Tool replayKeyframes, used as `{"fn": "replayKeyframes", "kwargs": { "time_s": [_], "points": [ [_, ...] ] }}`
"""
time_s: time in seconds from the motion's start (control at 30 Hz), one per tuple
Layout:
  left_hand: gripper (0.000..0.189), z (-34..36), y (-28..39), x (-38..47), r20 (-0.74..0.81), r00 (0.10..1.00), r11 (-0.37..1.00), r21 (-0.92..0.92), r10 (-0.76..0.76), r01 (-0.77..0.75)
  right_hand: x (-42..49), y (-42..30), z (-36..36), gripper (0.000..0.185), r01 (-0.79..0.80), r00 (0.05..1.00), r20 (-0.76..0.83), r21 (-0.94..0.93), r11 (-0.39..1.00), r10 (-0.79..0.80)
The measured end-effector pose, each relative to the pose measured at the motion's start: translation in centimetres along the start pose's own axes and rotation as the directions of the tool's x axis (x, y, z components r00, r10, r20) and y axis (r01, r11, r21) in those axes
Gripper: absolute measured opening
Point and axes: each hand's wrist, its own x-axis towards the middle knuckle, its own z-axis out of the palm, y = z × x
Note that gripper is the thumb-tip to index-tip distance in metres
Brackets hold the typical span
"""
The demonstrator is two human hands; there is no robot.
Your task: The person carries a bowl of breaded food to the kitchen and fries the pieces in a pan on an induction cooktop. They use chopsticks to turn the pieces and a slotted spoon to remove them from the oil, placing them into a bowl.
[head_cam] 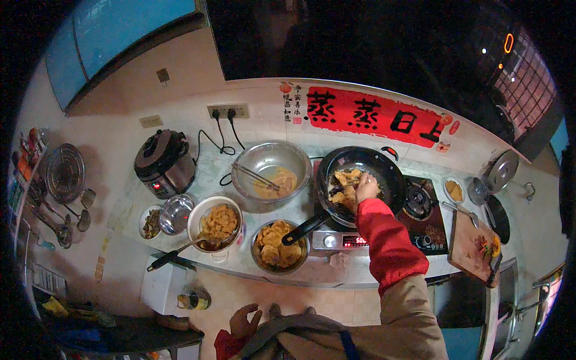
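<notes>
My right hand reaches into a black frying pan, fingers bent close over golden-brown food pieces. What the fingertips grip is too small to make out. The pan sits on an induction cooker with a lit display, its handle pointing front left. My left hand hangs low by my body, holding nothing, fingers apart. In front of the pan a metal bowl holds browned flat pieces. A large steel basin behind it contains pale batter and a pair of chopsticks.
Left along the counter are a pot of fried pieces with a utensil, a steel bowl, a small dish and an electric pressure cooker. Rightward are a gas burner and a cutting board. A bottle stands below.
</notes>
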Motion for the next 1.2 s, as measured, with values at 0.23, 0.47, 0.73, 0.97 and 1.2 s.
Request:
{"fn": "replayKeyframes", "kwargs": {
  "time_s": [0.23,0.47,0.73,0.97,1.2],
  "points": [
    [0.028,0.0,0.6,0.5,0.029,0.999,0.999,0.043,-0.018,0.017,3.9,5.4,0.8,0.034,-0.663,0.697,0.393,0.672,0.330,0.600],
    [0.028,-0.1,0.9,0.8,0.052,0.999,0.999,0.040,-0.009,0.007,4.2,4.2,-3.3,0.032,-0.564,0.773,0.212,0.662,0.494,0.598],
    [0.027,0.1,0.8,0.7,0.051,0.996,0.996,0.048,0.073,-0.075,1.7,2.9,-2.9,0.032,-0.179,0.983,0.100,0.296,0.938,0.155],
    [0.027,0.1,0.5,0.1,0.045,0.998,0.998,0.046,0.050,-0.052,1.7,2.0,-2.1,0.029,-0.334,0.940,0.224,0.470,0.817,0.256],
    [0.027,-0.2,0.3,-0.3,0.050,0.999,0.999,0.033,0.020,-0.022,0.1,1.6,-7.1,0.033,-0.372,0.923,0.240,0.354,0.858,0.301]
  ]
}}
